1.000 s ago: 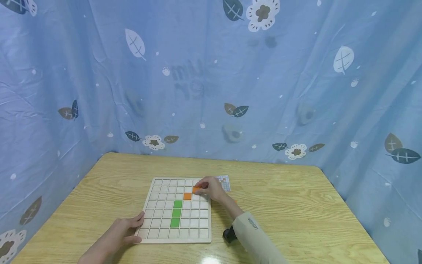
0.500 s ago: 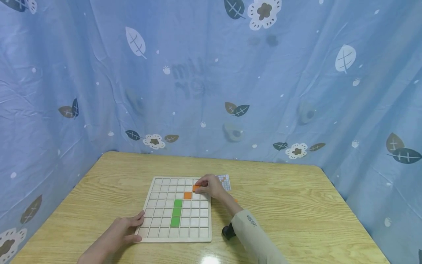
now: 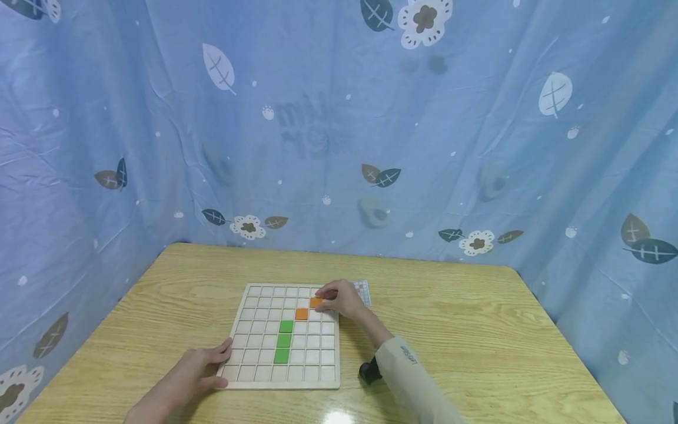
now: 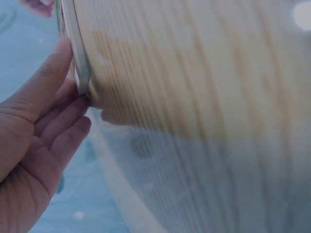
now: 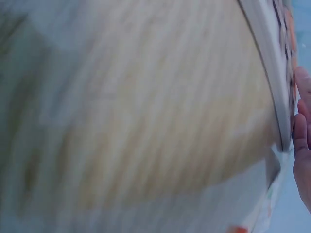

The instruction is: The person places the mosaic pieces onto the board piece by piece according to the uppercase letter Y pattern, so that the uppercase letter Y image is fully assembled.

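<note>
A pale wooden grid board lies on the table, with several green tiles in a column and one orange tile beyond them. My right hand reaches over the board's far right part. Its thumb and fingertips are at the near and far edges of another orange tile, which lies in a cell. In the right wrist view, fingers show beside the board's edge. My left hand rests at the near left corner, thumb and fairly straight fingers touching the rim, as in the left wrist view.
A small card with a printed grid lies past the board's far right corner, partly behind the right hand. A black object shows beside the right sleeve. Blue patterned curtain surrounds the wooden table.
My right hand has shifted slightly rightward, showing more of the orange tile at its fingertips. Its arm now hides an orange bit seen beside it earlier. The left hand holds still.
</note>
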Demonstrator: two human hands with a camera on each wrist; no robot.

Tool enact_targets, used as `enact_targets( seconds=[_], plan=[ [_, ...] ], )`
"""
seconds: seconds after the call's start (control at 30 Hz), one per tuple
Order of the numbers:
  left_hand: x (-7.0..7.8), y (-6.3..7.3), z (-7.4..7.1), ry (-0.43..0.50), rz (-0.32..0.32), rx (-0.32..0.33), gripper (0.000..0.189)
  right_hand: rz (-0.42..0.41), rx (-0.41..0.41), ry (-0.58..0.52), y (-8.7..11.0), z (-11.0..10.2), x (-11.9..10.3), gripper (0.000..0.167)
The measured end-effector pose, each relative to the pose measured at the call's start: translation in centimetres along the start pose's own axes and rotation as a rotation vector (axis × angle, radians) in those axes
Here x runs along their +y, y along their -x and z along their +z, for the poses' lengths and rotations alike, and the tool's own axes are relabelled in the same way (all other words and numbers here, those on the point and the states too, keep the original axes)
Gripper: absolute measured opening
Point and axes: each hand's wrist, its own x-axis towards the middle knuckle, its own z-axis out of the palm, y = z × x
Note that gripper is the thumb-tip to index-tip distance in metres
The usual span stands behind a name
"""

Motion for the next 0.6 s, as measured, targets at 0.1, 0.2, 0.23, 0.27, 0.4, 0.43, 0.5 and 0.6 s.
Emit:
enact_targets(
  seconds=[0.1, 0.2, 0.23, 0.27, 0.4, 0.43, 0.5, 0.6],
  plan=[
    [0.1, 0.0, -0.1, -0.003, -0.012, -0.006, 0.062, 0.008, 0.016, -0.044, 0.5, -1.0, 0.2, 0.024],
    [0.1, 0.0, 0.0, 0.0, -0.007, -0.005, 0.063, 0.02, 0.031, -0.05, 1.8, -2.6, 0.7, 0.022],
    [0.1, 0.0, 0.0, 0.0, -0.011, -0.007, 0.063, 0.022, 0.032, -0.049, 2.2, -3.2, 0.9, 0.022],
    [0.0, 0.0, 0.0, 0.005, -0.005, -0.005, 0.063, 0.021, 0.036, -0.044, 2.8, -3.9, 1.1, 0.021],
    [0.1, -0.1, 0.0, 0.006, -0.017, -0.007, 0.062, 0.031, 0.04, -0.053, 5.2, -6.2, 2.0, 0.021],
    [0.1, -0.1, 0.0, 0.008, -0.017, -0.007, 0.062, 0.035, 0.04, -0.059, 5.8, -6.8, 2.2, 0.021],
    [0.1, -0.2, -0.1, 0.007, -0.01, -0.007, 0.062, 0.053, 0.038, -0.079, 7.1, -7.6, 2.6, 0.022],
    [0.0, -0.1, 0.0, 0.009, -0.003, -0.004, 0.062, 0.077, 0.043, -0.087, 8.9, -8.2, 3.1, 0.025]
  ],
)
